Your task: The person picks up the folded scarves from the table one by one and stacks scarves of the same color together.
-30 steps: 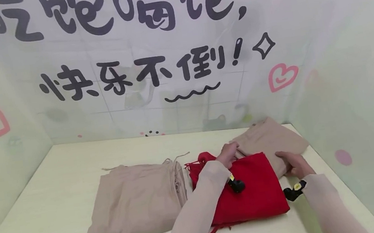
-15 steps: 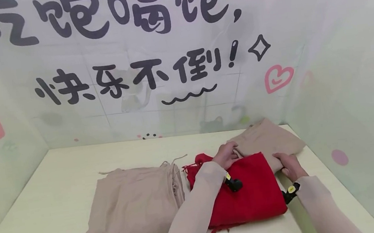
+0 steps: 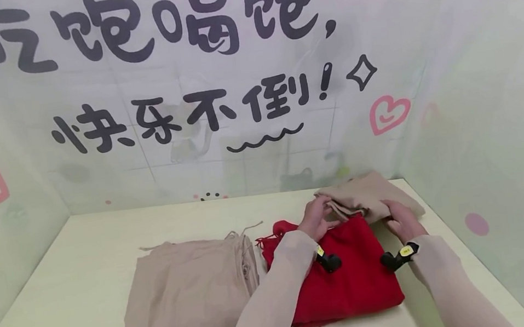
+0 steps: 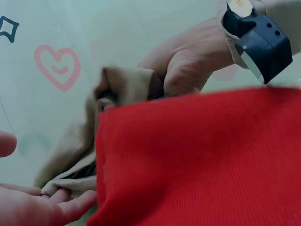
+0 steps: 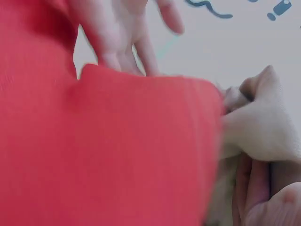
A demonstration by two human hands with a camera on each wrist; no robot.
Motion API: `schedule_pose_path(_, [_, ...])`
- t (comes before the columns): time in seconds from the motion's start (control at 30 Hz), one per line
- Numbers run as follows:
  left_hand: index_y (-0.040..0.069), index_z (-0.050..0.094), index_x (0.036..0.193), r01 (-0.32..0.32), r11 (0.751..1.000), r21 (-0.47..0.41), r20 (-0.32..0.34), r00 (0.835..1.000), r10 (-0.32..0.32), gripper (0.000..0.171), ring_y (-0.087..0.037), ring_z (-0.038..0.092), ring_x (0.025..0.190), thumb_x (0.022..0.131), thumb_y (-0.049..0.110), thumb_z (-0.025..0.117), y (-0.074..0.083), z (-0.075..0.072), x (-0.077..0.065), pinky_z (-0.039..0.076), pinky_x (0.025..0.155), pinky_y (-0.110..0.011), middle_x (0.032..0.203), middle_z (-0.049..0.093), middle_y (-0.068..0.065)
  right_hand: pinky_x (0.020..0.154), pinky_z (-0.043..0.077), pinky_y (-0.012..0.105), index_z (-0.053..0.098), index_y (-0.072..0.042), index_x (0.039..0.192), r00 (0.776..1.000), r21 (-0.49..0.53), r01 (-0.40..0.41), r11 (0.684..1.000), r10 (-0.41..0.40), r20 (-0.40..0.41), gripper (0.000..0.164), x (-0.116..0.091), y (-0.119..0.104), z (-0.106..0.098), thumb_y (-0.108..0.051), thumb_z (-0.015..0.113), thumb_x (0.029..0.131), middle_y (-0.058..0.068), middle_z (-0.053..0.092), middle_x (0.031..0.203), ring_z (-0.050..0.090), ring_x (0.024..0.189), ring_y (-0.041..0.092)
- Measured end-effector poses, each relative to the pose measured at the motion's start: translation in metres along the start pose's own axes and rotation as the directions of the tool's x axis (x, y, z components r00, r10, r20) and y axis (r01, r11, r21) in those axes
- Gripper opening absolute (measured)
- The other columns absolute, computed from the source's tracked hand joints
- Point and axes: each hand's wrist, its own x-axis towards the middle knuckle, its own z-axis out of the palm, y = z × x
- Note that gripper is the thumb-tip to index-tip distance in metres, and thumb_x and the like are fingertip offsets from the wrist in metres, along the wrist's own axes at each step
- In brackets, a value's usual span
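Observation:
A folded beige cloth [image 3: 366, 197] lies at the back right, its near edge lifted and layers showing. My right hand [image 3: 405, 220] grips its near right edge, fingers tucked under the fabric in the right wrist view. My left hand [image 3: 316, 220] is at the cloth's left edge, fingers extended beneath it and thumb apart in the left wrist view. In front lies a folded red fringed scarf [image 3: 352, 278], whose raised far edge touches the beige cloth and hides part of both hands in the wrist views.
Another folded beige cloth [image 3: 185, 295] with thin strings lies left of the scarf on the pale table [image 3: 61, 300]. White printed walls [image 3: 499, 154] enclose the table at the back and sides. A black wrist camera [image 3: 399, 258] overlaps the scarf's right edge.
The near edge of the right-hand beige cloth has risen and folded back, exposing its layers. My right hand has moved slightly up with it. The scarf's far right corner is now more rumpled.

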Motion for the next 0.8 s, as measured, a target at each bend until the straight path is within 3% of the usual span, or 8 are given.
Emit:
schedule_pose_path(0.03, [-0.004,0.035,0.138,0.001,1.000,-0.009,-0.012,1.000,-0.001,0.049,-0.036,0.037,0.134,0.092,0.011,0.043,0.000,0.000,0.000,0.034,0.104,-0.060,0.145,0.037,-0.021,0.059,0.031,0.023,0.057,-0.005,0.080,0.999,-0.034,0.048,0.998,-0.048,-0.006,0.016,0.000,-0.001,0.001,0.006,0.046,0.077,0.000,0.044,0.068,0.038,0.065,0.012])
schedule_pose_path(0.1, [-0.004,0.036,0.138,-0.005,1.000,-0.020,-0.034,0.999,0.004,0.049,-0.036,0.039,0.133,0.092,0.010,0.044,0.000,0.001,-0.001,0.037,0.102,-0.059,0.142,0.040,-0.021,0.059,0.031,0.026,0.057,-0.003,0.084,0.979,-0.223,0.185,0.957,-0.199,-0.043,0.021,-0.003,-0.002,0.002,0.008,0.046,0.070,0.004,0.046,0.069,0.039,0.065,0.017])
schedule_pose_path(0.27, [0.000,0.047,0.122,-0.021,1.000,-0.020,-0.090,0.996,0.020,0.031,-0.031,0.050,0.115,0.092,0.008,0.049,-0.003,0.000,-0.002,0.043,0.100,-0.051,0.115,0.050,-0.011,0.063,0.035,0.028,0.063,0.002,0.098,0.956,-0.221,0.260,0.940,-0.283,-0.076,0.033,-0.010,-0.013,0.010,0.008,0.048,0.068,0.009,0.057,0.079,0.045,0.071,0.019])
schedule_pose_path(0.37, [0.003,0.051,0.116,-0.052,0.999,0.007,-0.111,0.992,0.053,0.027,-0.025,0.055,0.103,0.091,0.014,0.054,-0.005,0.000,-0.003,0.046,0.093,-0.044,0.104,0.053,-0.006,0.066,0.037,0.029,0.063,0.006,0.105,0.952,-0.203,0.277,0.939,-0.298,-0.078,0.038,-0.012,-0.024,0.016,0.008,0.049,0.069,0.012,0.061,0.086,0.047,0.074,0.021])
schedule_pose_path(0.47, [0.004,0.047,0.125,-0.096,0.995,0.014,-0.124,0.988,0.097,0.042,-0.021,0.055,0.096,0.088,0.019,0.060,-0.007,0.004,-0.004,0.046,0.087,-0.038,0.104,0.054,-0.006,0.069,0.040,0.030,0.063,0.007,0.106,0.951,-0.187,0.278,0.942,-0.297,-0.086,0.037,-0.011,-0.036,0.022,0.008,0.050,0.072,0.014,0.063,0.090,0.050,0.077,0.022])
schedule_pose_path(0.63, [0.001,0.036,0.136,-0.161,0.987,0.026,-0.154,0.975,0.163,0.065,-0.019,0.049,0.106,0.082,0.021,0.068,-0.010,0.014,-0.005,0.043,0.091,-0.032,0.121,0.048,-0.010,0.071,0.041,0.026,0.063,0.007,0.099,0.957,-0.108,0.262,0.959,-0.273,-0.102,0.031,-0.006,-0.051,0.029,0.009,0.049,0.072,0.013,0.062,0.086,0.050,0.078,0.021])
schedule_pose_path(0.73, [0.003,0.038,0.133,-0.175,0.985,0.010,-0.175,0.969,0.174,0.065,-0.020,0.047,0.109,0.079,0.019,0.070,-0.009,0.017,-0.004,0.042,0.092,-0.033,0.124,0.047,-0.010,0.071,0.041,0.025,0.063,0.006,0.098,0.956,-0.097,0.265,0.959,-0.274,-0.104,0.031,-0.005,-0.056,0.032,0.010,0.049,0.071,0.010,0.062,0.085,0.051,0.078,0.019])
schedule_pose_path(0.8, [0.004,0.039,0.131,-0.187,0.982,-0.021,-0.183,0.967,0.180,0.063,-0.021,0.047,0.109,0.077,0.014,0.071,-0.008,0.019,-0.004,0.042,0.092,-0.034,0.122,0.048,-0.010,0.071,0.040,0.022,0.062,0.008,0.099,0.971,0.003,0.227,0.974,-0.226,-0.076,0.030,-0.005,-0.059,0.035,0.012,0.047,0.072,0.007,0.060,0.084,0.050,0.078,0.014])
